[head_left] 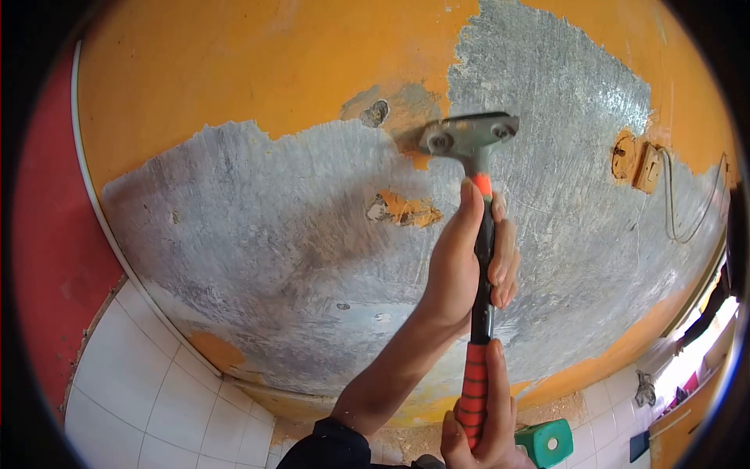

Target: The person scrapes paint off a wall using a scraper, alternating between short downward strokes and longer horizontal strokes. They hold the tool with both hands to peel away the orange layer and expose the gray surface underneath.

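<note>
A long-handled wall scraper (475,144) is held up against the wall, its wide metal head near the border between orange paint (273,70) and bare grey plaster (312,195). My left hand (457,270) is closed around the black shaft below the head, thumb along it. Lower down, my right hand (496,418) grips the red ribbed grip with black rings. Whether the blade touches the wall cannot be made out. Left of the head is a hole (376,114) in the wall, and below it an orange patch (410,209).
To the right are a light switch (648,168), an open socket hole (623,154) and a hanging cable (673,211). A green plastic object (549,443) sits low by my right hand. White tiles (180,391) and a red wall (58,234) lie left. Someone's dark sleeve (707,316) shows far right.
</note>
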Demonstrator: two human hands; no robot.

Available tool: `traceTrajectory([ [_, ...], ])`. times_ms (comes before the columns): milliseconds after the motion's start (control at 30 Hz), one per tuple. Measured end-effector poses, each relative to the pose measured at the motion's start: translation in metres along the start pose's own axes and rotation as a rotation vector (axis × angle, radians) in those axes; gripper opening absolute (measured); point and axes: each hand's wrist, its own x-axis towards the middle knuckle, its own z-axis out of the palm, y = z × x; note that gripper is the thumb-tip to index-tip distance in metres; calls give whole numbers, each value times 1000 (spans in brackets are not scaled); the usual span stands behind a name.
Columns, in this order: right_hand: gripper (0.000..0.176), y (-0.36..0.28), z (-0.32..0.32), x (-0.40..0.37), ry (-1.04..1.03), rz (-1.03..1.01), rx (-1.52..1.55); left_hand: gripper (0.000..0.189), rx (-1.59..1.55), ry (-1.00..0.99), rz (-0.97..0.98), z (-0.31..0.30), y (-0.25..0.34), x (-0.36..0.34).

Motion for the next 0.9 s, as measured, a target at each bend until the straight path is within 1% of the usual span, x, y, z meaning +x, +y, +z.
traceTrajectory([
  [33,77,-1,-1,-2,68,40,-137,42,-12,14,-21,0,-2,-4],
  [67,77,0,-4,0,66,34,-138,42,-10,10,-16,-1,-1,-2],
  [133,70,-4,-10,8,-134,29,226,42,-47,-46,0,-1,2,4],
  [267,70,-3,-7,5,-86,1,277,42,-40,9,-8,3,1,1],
  [333,72,-6,-8,4,-86,1,176,42,-48,19,-8,6,-1,-6],
  [367,72,-3,-8,6,-86,-4,177,42,-34,3,3,5,1,-3],
  [433,73,0,-9,11,-160,63,286,42,-28,-8,1,3,4,3],
  [467,73,-3,-8,9,-160,69,283,42,-4,7,4,4,7,7],
  [533,79,-10,-4,9,8,117,59,42,23,15,13,6,7,7],
  [567,79,-9,-4,6,12,110,61,42,11,16,0,4,3,1],
  [633,81,-10,-3,6,12,16,-169,43,-6,10,-7,6,3,-3],
  [667,81,-7,-1,8,13,10,-167,43,-1,7,-5,5,6,1],
  [733,83,-5,2,11,35,74,26,43,12,-9,12,3,9,10],
  [767,83,-6,2,8,31,82,24,42,33,16,21,7,11,12],
  [833,83,-6,2,6,128,24,1,42,-2,22,2,8,7,7],
  [867,83,-6,0,8,129,19,6,42,-34,24,-18,8,5,4],
  [900,78,-5,-3,9,26,-18,82,43,-5,11,-14,7,4,0],
])
